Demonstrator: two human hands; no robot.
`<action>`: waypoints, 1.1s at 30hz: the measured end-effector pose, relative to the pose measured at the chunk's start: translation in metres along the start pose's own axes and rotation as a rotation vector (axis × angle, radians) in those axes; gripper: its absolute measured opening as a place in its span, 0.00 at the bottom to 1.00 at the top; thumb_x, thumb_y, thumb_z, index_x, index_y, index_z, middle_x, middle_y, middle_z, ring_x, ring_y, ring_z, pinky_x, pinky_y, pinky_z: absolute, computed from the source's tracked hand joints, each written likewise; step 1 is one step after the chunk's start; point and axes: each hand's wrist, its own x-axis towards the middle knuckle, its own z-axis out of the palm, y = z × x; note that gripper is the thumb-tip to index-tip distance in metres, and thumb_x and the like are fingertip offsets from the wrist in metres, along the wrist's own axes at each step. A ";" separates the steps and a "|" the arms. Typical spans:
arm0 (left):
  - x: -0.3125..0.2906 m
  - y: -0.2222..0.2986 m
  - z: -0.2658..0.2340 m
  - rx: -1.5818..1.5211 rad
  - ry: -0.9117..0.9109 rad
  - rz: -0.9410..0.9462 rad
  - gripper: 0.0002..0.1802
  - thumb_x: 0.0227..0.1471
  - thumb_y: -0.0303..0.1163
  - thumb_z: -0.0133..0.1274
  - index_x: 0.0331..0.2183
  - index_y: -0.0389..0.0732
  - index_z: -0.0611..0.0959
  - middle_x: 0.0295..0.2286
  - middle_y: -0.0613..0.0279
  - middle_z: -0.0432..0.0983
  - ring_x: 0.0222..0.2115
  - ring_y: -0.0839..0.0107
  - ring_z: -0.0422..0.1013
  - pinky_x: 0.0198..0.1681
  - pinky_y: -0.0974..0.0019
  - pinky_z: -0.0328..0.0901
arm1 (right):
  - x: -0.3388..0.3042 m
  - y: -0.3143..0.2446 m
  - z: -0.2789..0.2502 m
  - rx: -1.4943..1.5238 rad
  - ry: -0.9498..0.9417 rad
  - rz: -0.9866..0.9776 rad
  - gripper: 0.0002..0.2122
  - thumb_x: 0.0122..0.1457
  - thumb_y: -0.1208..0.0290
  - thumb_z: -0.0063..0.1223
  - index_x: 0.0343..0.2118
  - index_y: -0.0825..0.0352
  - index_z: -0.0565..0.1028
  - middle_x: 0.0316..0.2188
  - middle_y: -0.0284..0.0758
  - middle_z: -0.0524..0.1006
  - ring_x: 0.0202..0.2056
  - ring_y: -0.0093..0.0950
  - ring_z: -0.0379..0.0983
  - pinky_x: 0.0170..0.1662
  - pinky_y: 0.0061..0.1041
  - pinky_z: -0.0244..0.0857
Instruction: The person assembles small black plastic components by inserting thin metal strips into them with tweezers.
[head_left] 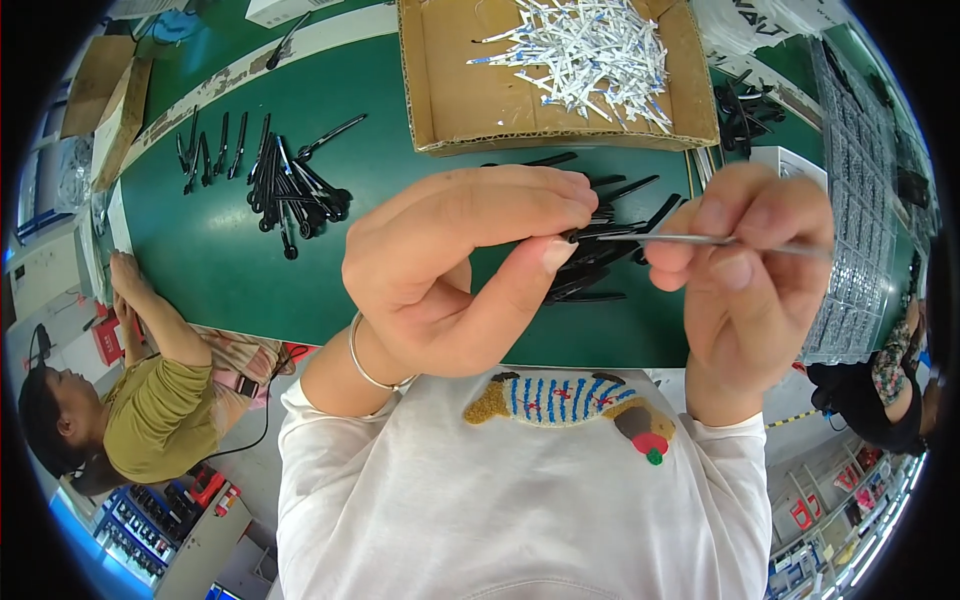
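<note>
Toward the left end of the green worktop, slim black parts lie bunched. Near its front edge, midway along, the left hand pinches a mostly hidden black piece; the right hand grips a thin metal rod, tip at that piece. Steady alignment and gentle pressure probably serve best.

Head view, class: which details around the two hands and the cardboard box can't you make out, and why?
All in the head view:
Black piece: mostly hidden by the left hand.
Thin metal rod: partly covered by the right hand; whether its tip enters the black piece is too small to tell.
Pile of black parts: partly hidden behind the hands.
Cardboard box: far side cut off by the upper edge.
</note>
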 end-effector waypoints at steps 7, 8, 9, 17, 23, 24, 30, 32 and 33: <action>-0.001 0.000 -0.001 0.009 -0.010 0.048 0.07 0.49 0.20 0.50 0.33 0.27 0.76 0.31 0.42 0.75 0.35 0.51 0.75 0.41 0.53 0.70 | -0.007 0.008 0.007 -0.171 -0.114 -0.189 0.06 0.61 0.73 0.45 0.38 0.68 0.66 0.35 0.48 0.71 0.35 0.42 0.76 0.35 0.31 0.76; -0.002 -0.001 -0.001 0.013 -0.011 0.049 0.08 0.49 0.20 0.50 0.33 0.27 0.76 0.32 0.42 0.76 0.35 0.51 0.75 0.41 0.53 0.70 | -0.008 0.008 0.007 -0.170 -0.116 -0.188 0.06 0.61 0.73 0.45 0.38 0.68 0.66 0.35 0.48 0.71 0.35 0.42 0.76 0.35 0.31 0.76; -0.002 -0.001 -0.002 0.015 -0.012 0.050 0.08 0.49 0.20 0.50 0.34 0.27 0.76 0.32 0.42 0.76 0.35 0.51 0.75 0.41 0.53 0.70 | -0.009 0.007 0.009 -0.209 -0.113 -0.189 0.06 0.61 0.73 0.45 0.37 0.68 0.66 0.35 0.48 0.71 0.35 0.42 0.76 0.35 0.31 0.76; 0.000 -0.001 -0.002 0.021 -0.026 0.099 0.08 0.48 0.18 0.51 0.34 0.27 0.76 0.31 0.42 0.76 0.35 0.51 0.75 0.39 0.55 0.71 | -0.010 -0.001 0.008 -0.325 -0.149 -0.205 0.05 0.61 0.74 0.45 0.35 0.69 0.65 0.34 0.49 0.71 0.35 0.41 0.77 0.37 0.34 0.76; 0.000 0.000 -0.001 0.100 -0.017 0.133 0.09 0.46 0.16 0.49 0.34 0.26 0.76 0.32 0.42 0.76 0.35 0.52 0.75 0.39 0.58 0.71 | -0.010 0.009 0.012 -0.194 -0.101 -0.245 0.04 0.60 0.76 0.45 0.35 0.69 0.66 0.35 0.49 0.72 0.36 0.42 0.76 0.38 0.36 0.75; 0.000 0.000 -0.001 0.114 -0.011 0.130 0.09 0.46 0.15 0.49 0.33 0.26 0.77 0.32 0.41 0.76 0.35 0.53 0.75 0.39 0.59 0.71 | -0.010 0.008 0.012 -0.194 -0.097 -0.237 0.04 0.60 0.76 0.46 0.34 0.70 0.66 0.35 0.48 0.73 0.36 0.43 0.76 0.39 0.37 0.75; -0.001 0.001 0.001 0.247 0.044 0.137 0.11 0.42 0.12 0.49 0.33 0.26 0.78 0.32 0.42 0.77 0.34 0.57 0.75 0.41 0.63 0.70 | -0.010 0.002 0.010 -0.307 -0.122 -0.176 0.03 0.59 0.76 0.46 0.34 0.70 0.68 0.36 0.48 0.74 0.38 0.45 0.75 0.41 0.38 0.74; -0.001 0.002 0.001 0.278 0.043 0.141 0.12 0.42 0.11 0.49 0.33 0.26 0.78 0.32 0.42 0.77 0.34 0.57 0.75 0.41 0.63 0.70 | -0.008 -0.001 0.009 -0.355 -0.157 -0.176 0.03 0.59 0.77 0.46 0.34 0.70 0.68 0.36 0.48 0.74 0.39 0.45 0.75 0.41 0.38 0.73; -0.001 0.003 0.000 0.311 0.044 0.144 0.12 0.42 0.11 0.49 0.33 0.26 0.78 0.32 0.43 0.77 0.34 0.57 0.75 0.40 0.63 0.70 | -0.006 -0.002 0.008 -0.374 -0.185 -0.184 0.02 0.58 0.79 0.46 0.33 0.71 0.68 0.36 0.49 0.74 0.39 0.46 0.75 0.41 0.38 0.73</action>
